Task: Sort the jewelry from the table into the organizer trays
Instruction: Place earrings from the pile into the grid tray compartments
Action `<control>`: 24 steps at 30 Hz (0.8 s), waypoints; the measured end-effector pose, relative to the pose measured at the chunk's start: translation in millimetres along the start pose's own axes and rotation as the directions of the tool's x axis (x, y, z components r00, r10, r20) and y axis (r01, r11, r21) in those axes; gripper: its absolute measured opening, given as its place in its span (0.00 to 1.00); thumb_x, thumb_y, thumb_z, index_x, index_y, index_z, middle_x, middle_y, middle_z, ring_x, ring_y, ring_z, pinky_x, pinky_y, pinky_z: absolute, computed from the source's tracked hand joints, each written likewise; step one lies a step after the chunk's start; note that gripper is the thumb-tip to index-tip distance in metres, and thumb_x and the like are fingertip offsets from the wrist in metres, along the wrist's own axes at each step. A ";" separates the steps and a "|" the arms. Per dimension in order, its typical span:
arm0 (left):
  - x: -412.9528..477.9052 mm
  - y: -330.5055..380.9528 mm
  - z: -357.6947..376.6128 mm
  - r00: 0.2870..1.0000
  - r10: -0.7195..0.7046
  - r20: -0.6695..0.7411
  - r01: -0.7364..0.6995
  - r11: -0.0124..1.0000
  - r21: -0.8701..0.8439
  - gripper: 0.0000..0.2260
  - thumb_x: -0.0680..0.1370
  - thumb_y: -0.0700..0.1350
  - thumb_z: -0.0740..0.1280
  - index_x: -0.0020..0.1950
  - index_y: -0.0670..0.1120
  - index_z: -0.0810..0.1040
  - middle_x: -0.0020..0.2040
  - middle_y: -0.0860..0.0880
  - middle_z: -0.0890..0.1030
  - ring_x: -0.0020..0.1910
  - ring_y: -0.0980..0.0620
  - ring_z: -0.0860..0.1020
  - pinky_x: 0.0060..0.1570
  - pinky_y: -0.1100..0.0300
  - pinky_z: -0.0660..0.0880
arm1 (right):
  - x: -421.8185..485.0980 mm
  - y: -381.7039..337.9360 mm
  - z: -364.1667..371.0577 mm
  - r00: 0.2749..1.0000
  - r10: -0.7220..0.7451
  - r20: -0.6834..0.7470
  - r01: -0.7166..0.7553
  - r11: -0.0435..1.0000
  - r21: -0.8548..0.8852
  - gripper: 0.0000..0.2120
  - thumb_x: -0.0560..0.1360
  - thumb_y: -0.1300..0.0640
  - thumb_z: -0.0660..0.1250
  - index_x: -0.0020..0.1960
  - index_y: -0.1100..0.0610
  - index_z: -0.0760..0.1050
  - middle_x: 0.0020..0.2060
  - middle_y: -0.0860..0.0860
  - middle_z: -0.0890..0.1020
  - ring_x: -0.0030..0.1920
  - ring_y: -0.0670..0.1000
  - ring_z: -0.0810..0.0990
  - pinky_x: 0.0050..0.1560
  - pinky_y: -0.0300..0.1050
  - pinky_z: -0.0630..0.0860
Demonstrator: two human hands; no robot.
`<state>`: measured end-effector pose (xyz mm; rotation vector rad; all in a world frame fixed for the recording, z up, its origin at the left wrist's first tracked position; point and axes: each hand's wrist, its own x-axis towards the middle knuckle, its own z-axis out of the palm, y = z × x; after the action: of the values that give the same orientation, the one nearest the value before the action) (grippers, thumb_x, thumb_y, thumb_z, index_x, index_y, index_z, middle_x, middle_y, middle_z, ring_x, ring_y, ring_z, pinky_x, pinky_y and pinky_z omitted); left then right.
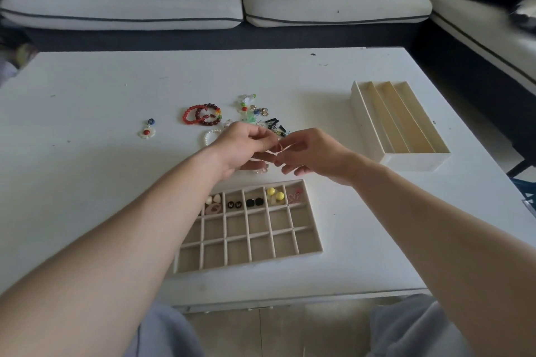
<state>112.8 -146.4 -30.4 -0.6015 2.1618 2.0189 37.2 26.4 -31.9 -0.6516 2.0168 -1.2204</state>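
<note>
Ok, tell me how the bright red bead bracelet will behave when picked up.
The red bead bracelet is a loop of separate round beads, so it will likely sag limply when lifted. Its glossy beads may feel slippery. It overlaps the darker bracelet, which might drag along.

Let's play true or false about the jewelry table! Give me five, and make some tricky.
1. The left hand and right hand pinch a tiny piece between them. True.
2. The yellow balls sit in the bottom row of the grid tray. False: they are in the top row.
3. The red bracelets lie on the table. True.
4. The long-slot tray is full of necklaces. False: its slots look empty.
5. The flower pendant lies in the grid tray. False: it is on the table, left of the bracelets.
</note>
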 end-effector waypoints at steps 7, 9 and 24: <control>0.0 1.9 -2.9 0.994 -0.073 0.085 0.083 0.989 -0.121 0.05 0.82 0.38 0.65 0.50 0.45 0.79 0.44 0.45 0.84 0.41 0.50 0.83 0.35 0.61 0.79 | -3.7 -0.8 -4.2 0.999 -0.032 -0.036 0.032 0.999 -0.011 0.07 0.77 0.54 0.74 0.53 0.55 0.84 0.37 0.50 0.84 0.35 0.46 0.79 0.42 0.43 0.77; 0.1 3.1 -1.1 0.994 -0.084 0.076 0.096 0.981 -0.169 0.05 0.83 0.37 0.64 0.51 0.43 0.80 0.45 0.42 0.84 0.40 0.48 0.83 0.35 0.60 0.79 | -4.0 -0.4 -4.6 0.999 -0.021 -0.043 0.020 0.999 -0.028 0.06 0.77 0.55 0.73 0.53 0.52 0.84 0.37 0.49 0.84 0.35 0.45 0.78 0.41 0.42 0.76; 6.8 -5.2 1.8 0.993 -0.092 0.077 0.101 0.988 -0.118 0.08 0.77 0.31 0.70 0.51 0.43 0.81 0.40 0.45 0.84 0.38 0.51 0.83 0.43 0.59 0.81 | -4.1 0.8 -8.9 0.999 0.042 -0.015 -0.043 0.997 -0.059 0.08 0.79 0.57 0.69 0.56 0.54 0.84 0.40 0.49 0.84 0.37 0.46 0.79 0.43 0.43 0.75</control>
<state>108.2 -146.2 -37.8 -0.6260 1.9417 2.0984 33.1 34.6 -28.5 -0.6264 2.0747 -1.1472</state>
